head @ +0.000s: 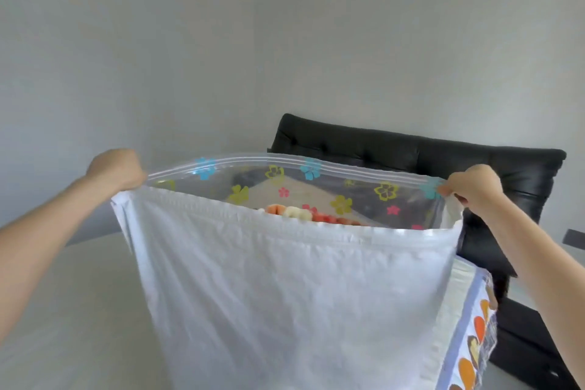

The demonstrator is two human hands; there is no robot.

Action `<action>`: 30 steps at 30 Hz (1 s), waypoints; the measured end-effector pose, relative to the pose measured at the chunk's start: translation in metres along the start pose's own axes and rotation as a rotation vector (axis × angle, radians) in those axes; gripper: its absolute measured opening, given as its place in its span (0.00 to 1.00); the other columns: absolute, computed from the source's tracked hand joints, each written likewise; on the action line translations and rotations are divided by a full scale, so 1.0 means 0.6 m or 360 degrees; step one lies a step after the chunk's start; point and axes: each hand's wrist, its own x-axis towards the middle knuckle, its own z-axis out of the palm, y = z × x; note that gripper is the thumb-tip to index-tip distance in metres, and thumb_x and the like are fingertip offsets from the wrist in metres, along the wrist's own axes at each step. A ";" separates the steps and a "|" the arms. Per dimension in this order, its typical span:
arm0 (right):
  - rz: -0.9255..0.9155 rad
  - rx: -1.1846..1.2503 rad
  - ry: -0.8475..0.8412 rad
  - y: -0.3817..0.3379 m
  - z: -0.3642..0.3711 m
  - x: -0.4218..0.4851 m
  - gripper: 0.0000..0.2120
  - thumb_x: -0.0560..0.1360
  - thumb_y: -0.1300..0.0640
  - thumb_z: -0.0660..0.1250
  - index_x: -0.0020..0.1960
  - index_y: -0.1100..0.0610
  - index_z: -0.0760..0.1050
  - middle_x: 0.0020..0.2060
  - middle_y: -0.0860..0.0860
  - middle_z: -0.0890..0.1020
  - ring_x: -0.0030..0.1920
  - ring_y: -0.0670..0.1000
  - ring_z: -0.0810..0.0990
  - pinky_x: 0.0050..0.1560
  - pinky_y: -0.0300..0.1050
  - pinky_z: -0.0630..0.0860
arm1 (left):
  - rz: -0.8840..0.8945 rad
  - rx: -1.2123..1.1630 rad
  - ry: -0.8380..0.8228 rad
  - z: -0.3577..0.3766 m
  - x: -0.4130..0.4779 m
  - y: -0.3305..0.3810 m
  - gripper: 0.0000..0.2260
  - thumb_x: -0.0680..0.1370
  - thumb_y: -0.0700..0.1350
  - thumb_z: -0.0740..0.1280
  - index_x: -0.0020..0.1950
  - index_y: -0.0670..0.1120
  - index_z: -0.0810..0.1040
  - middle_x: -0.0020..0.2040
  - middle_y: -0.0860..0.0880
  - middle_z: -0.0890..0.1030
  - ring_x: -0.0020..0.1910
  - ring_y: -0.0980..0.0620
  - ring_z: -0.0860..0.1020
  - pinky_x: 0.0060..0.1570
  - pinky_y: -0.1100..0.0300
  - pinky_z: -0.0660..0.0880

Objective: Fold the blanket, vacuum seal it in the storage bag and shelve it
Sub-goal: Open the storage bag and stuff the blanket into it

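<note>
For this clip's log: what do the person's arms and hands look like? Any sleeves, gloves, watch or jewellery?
Both forearms are bare as far as the frame shows, with no sleeve edge in view. The left hand and right hand wear no gloves. No watch, bracelet or ring shows on either wrist or hand, and no markings are visible, though the picture is slightly soft.

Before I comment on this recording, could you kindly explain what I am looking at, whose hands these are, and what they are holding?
This is one picture from a camera worn on a person's head, looking forward and down. No robot is involved. The left hand and the right hand each grip a top corner of a large clear plastic storage bag with printed flowers, holding it up with its mouth open. Inside sits a folded white blanket with orange and red patterns. Behind stand a black padded headboard and a pale wall.
</note>
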 end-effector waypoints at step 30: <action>-0.1126 -0.1166 -0.0672 -0.172 0.280 -0.011 0.20 0.74 0.54 0.68 0.64 0.54 0.71 0.53 0.52 0.79 0.49 0.54 0.77 0.47 0.47 0.73 | 0.1357 -0.0521 0.0088 0.015 -0.231 0.297 0.11 0.78 0.52 0.64 0.38 0.47 0.74 0.35 0.54 0.69 0.41 0.52 0.71 0.36 0.58 0.62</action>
